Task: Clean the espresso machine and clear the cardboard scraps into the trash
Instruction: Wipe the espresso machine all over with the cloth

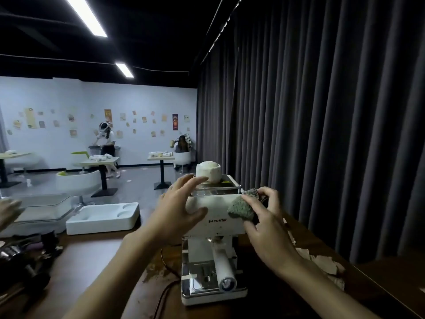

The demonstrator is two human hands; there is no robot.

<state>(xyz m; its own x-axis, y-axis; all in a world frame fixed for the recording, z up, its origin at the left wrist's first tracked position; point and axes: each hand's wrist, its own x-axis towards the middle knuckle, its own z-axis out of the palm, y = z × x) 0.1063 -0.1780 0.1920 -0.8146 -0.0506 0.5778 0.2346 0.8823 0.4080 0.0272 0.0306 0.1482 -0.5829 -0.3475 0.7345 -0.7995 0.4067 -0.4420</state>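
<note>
White boxy espresso machine (213,217), table centre | left hand (177,210) spread wide, bracing its left side | right hand (264,217) pressing grey-green knitted cloth (240,209) on front | torn cardboard scraps (322,261) right | risk: wiping may topple pale ceramic cup (208,172) on top

Dim room, bright ceiling strips (86,16), wide-angle bending at edges.

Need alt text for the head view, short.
A right hand presses a grey-green cloth against a white espresso machine while the left hand steadies it. Cardboard scraps lie on the brown table beside it.
</note>
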